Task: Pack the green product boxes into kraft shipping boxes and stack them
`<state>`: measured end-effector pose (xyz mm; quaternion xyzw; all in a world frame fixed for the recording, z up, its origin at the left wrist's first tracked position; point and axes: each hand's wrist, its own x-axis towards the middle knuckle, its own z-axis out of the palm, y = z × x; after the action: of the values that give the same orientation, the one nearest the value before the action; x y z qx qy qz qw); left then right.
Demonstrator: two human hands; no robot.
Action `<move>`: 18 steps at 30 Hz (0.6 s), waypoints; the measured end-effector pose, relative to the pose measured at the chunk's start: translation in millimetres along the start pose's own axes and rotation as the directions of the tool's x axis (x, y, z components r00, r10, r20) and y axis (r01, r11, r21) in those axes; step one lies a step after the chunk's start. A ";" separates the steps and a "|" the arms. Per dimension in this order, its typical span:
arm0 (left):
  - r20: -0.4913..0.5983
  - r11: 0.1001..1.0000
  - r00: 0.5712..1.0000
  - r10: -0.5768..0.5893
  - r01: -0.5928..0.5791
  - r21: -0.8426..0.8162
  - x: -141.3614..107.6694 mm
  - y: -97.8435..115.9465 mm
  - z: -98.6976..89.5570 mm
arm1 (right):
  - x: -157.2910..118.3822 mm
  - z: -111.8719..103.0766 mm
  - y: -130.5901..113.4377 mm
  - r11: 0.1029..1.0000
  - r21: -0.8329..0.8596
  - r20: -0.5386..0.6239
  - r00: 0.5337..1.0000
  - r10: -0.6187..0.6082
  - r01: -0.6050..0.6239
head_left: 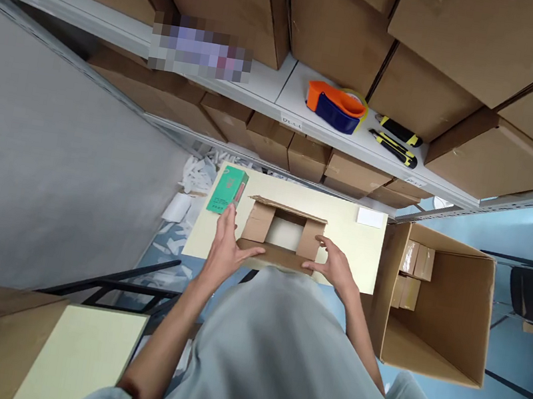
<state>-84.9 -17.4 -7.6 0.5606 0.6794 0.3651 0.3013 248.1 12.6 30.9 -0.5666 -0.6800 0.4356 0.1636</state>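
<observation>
A small brown cardboard box [258, 224] stands on the table before me, its flaps partly folded in around a rectangular opening. My left hand [227, 247] is at the box's left end, fingers stretched out and apart from the thumb, which rests on the near flap. At the right end, my right hand [334, 264] grips the box, with bent fingers at the side flap and the thumb on the near flap's corner. Just beyond my left fingertips lies a green box [227, 190] with printing on it.
The cream table [346, 239] carries a white card [369, 217]. A large open carton [439, 321] with several small boxes stands right. On the shelf [282, 97] ahead lie an orange and blue tape dispenser [336, 106] and yellow-black utility knives [397, 142]. White scraps [197, 175] lie left.
</observation>
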 end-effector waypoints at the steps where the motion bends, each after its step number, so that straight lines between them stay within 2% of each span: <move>1: -0.022 1.000 0.999 0.028 -0.028 0.010 5.1 1.4 0.5 | 2.0 -1.9 0.3 1.000 0.008 0.030 1.000 -0.010 0.010; 4: -0.084 0.991 0.988 0.128 -0.125 0.045 22.3 7.4 2.9 | 3.9 -4.0 0.7 0.999 0.024 0.072 0.997 -0.038 0.037; 7: -0.089 0.974 0.972 0.219 -0.213 0.077 40.1 17.3 6.1 | 3.3 -1.5 -1.2 0.998 0.052 0.027 0.999 -0.028 0.027; 10: -0.064 0.970 0.971 0.232 -0.225 0.095 54.3 26.0 8.4 | 5.8 3.7 -4.5 0.998 0.065 -0.135 0.991 0.002 0.007; 12: -0.052 0.972 0.974 0.219 -0.213 0.103 60.3 26.2 8.9 | 9.8 8.0 -5.4 0.999 0.036 -0.260 0.965 0.017 -0.008; 15: 0.013 0.968 0.974 0.224 -0.224 0.114 63.7 15.5 10.1 | 17.0 16.0 -2.2 0.998 -0.053 -0.390 0.920 0.022 -0.046; 18: 0.062 0.971 0.976 0.210 -0.216 0.107 60.9 -1.2 17.0 | 23.0 26.6 5.8 0.976 -0.180 -0.430 0.902 0.031 -0.119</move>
<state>-83.2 45.0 -17.9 0.6554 0.6272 0.3420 0.2453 225.8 22.6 5.1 -0.6873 -0.6462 0.2367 0.2325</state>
